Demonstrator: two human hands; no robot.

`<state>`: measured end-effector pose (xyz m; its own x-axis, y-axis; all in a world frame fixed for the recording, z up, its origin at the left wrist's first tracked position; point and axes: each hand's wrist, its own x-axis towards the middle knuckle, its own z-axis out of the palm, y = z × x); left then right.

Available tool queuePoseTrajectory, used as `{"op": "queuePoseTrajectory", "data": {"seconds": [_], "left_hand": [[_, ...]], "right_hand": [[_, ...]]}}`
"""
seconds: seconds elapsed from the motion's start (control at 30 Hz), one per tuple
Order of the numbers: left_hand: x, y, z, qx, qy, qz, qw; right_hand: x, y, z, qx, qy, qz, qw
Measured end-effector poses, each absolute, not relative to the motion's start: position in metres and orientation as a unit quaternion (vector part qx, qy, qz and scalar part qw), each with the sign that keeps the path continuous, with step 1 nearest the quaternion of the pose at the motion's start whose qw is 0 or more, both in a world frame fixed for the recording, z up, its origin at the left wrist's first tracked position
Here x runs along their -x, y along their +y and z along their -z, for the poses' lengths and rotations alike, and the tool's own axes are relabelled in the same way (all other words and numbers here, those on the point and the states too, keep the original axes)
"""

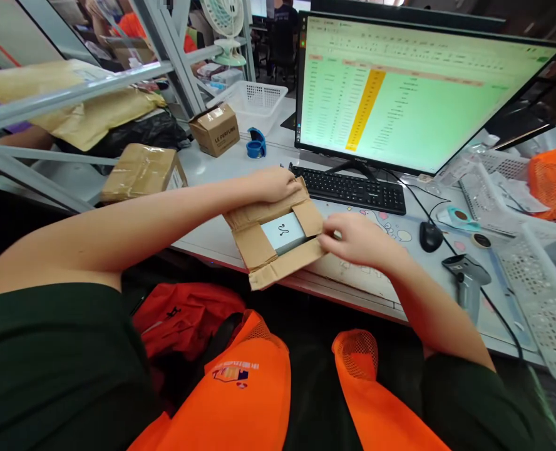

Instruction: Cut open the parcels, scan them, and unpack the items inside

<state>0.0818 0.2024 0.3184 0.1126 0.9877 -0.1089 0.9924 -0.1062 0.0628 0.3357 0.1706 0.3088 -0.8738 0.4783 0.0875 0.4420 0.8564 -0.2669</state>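
An opened cardboard box lies at the desk's front edge, tilted, with its flaps spread. Inside it shows a pale blue-white box with a dark squiggle printed on top. My left hand is closed on the far flap, its fingertips partly hidden. At the near right corner, my right hand pinches the edge of the cardboard between thumb and fingers.
Behind the box stand a keyboard and a monitor. A mouse, a barcode scanner and white baskets are on the right. To the left are a taped carton, a small carton and a blue tape dispenser.
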Motion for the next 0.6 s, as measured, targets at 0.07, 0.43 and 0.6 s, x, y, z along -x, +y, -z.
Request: {"op": "queuePoseTrajectory", "data": {"seconds": [0.07,0.43,0.6], "left_hand": [[-0.092,0.183,-0.316,-0.76,0.647,0.003,-0.068],[-0.062,0.041,-0.253,-0.827,0.422,-0.35,-0.124],[-0.038,0.003,-0.208,-0.662,0.417,-0.587,-0.206]], "right_hand": [[-0.299,0.178,-0.32,0.34,-0.938,-0.07,0.004],[-0.327,0.249,-0.286,0.339,-0.853,-0.366,0.151],[-0.35,0.226,-0.2,0.296,-0.716,-0.592,0.223]]}}
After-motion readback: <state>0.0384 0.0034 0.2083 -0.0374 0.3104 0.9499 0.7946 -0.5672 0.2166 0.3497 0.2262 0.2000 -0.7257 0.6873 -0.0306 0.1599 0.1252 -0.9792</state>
